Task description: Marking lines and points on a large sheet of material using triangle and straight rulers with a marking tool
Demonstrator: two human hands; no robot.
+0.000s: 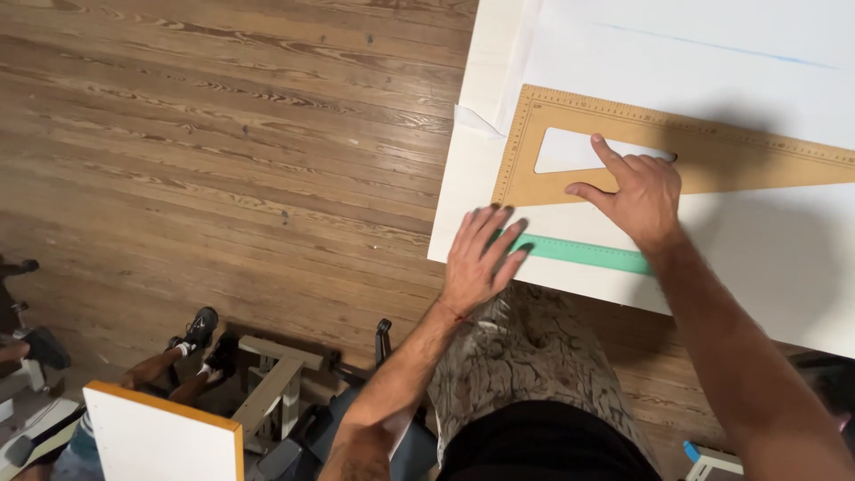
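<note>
A large tan triangular set square [712, 160] with a cut-out window lies on white sheets [712, 80] covering a white table [463, 205]. My right hand [634, 194] presses on it at the cut-out's lower edge, fingers spread. Below it a green straight ruler [592, 254] lies flat near the table's front edge. My left hand [479, 258] rests flat on the ruler's left end, fingers apart. A faint blue line [712, 44] crosses the upper sheet.
Wooden plank floor [223, 160] fills the left. Another person's legs in dark shoes [200, 334] sit at the lower left beside a chair base [276, 383] and a white board with an orange edge [160, 428]. My patterned shorts [525, 356] are below.
</note>
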